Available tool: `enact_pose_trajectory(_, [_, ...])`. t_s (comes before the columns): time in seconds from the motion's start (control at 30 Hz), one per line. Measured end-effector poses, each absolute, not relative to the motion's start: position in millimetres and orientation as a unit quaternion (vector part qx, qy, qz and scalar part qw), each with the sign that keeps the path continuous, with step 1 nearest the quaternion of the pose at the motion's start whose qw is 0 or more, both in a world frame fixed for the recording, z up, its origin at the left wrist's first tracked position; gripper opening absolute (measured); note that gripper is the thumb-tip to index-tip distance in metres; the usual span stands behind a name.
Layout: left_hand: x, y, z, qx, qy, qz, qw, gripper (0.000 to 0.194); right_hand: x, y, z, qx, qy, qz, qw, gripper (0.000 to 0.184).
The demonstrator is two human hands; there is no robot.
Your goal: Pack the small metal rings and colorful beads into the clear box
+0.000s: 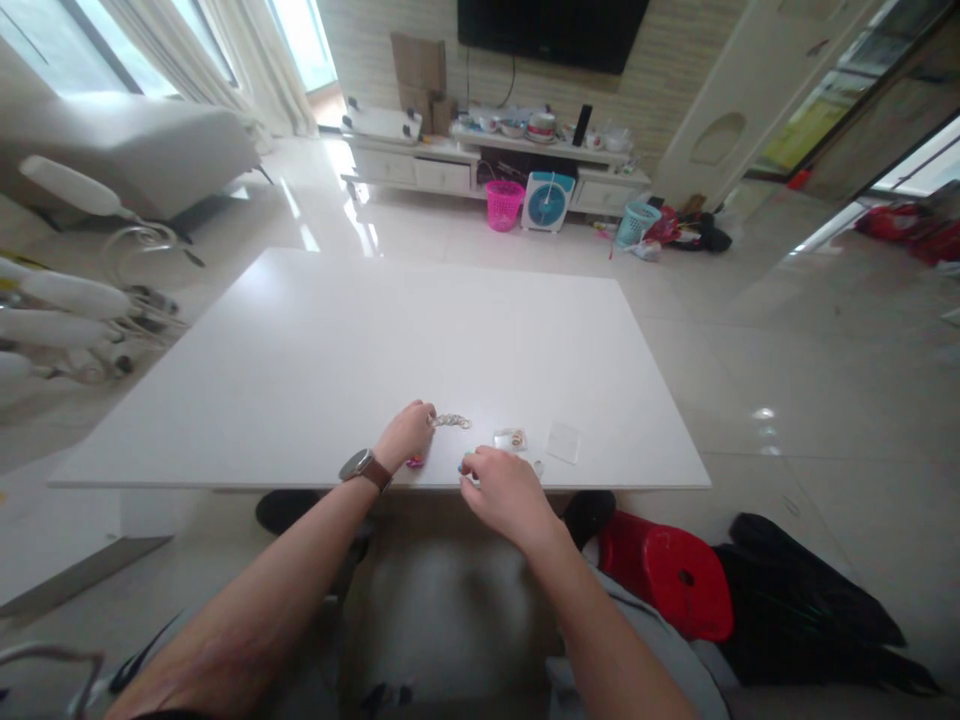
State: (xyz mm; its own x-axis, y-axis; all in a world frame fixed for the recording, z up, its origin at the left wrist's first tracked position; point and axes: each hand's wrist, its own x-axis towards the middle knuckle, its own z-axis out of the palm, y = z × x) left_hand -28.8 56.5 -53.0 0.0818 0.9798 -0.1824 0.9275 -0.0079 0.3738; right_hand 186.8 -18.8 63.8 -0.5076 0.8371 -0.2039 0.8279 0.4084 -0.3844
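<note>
A metal chain [452,421] lies stretched out sideways on a white bench [450,335]. At the chain's left end, the person's left hand [407,437] has its grip drawn together on the end links. A small pink-red item [415,461], partly hidden by that hand, lies just nearer the person than the chain. Right of the chain are a small clear packet [510,440] with a gold-coloured piece inside and, beyond that, a flat clear square [564,443].

The right hand [504,487] is nearer the person than the chain and to its right. Its grip is loosely curled; a blue spot shows at the fingertips, but I cannot tell whether they hold anything.

A light pinch on one link, with the rest lying flat, would probably prevent twisting.

The left forearm slants in from the chain's near left, a watch [364,466] at the wrist. The right forearm slants in from its near right, fingertips pointing leftward.
</note>
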Motion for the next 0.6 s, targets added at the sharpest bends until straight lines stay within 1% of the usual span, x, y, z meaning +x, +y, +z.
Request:
enact_pose_trajectory(0.13, [-31.3, 60.4, -55.0, 0.708, 0.677, 0.041, 0.196, 0.016, 182.5, -22.5, 62.4, -0.480, -0.848, 0.227, 0.001, 0.025])
enact_pose_trajectory(0.23, [-34.8, 63.1, -52.5, 0.713, 0.672, 0.027, 0.199, 0.012, 177.9, -27.5, 60.8, -0.464, -0.854, 0.235, -0.009, 0.027])
enact_pose_trajectory(0.33, [-35.4, 64.6, -41.9, 0.714, 0.661, 0.031, 0.227, 0.009, 174.5, -27.9, 60.7, -0.460, -0.853, 0.245, -0.015, 0.028])
enact_pose_trajectory(0.47, [-19.5, 61.4, -17.7, 0.731, 0.603, 0.108, 0.299, 0.014, 185.9, -11.7, 62.6, -0.514, -0.818, 0.256, 0.011, 0.024])
enact_pose_trajectory(0.6, [12.3, 52.5, 1.6, 0.730, 0.531, 0.211, 0.375, 0.021, 215.7, 15.6, 58.5, -0.593, -0.755, 0.260, 0.100, 0.022])
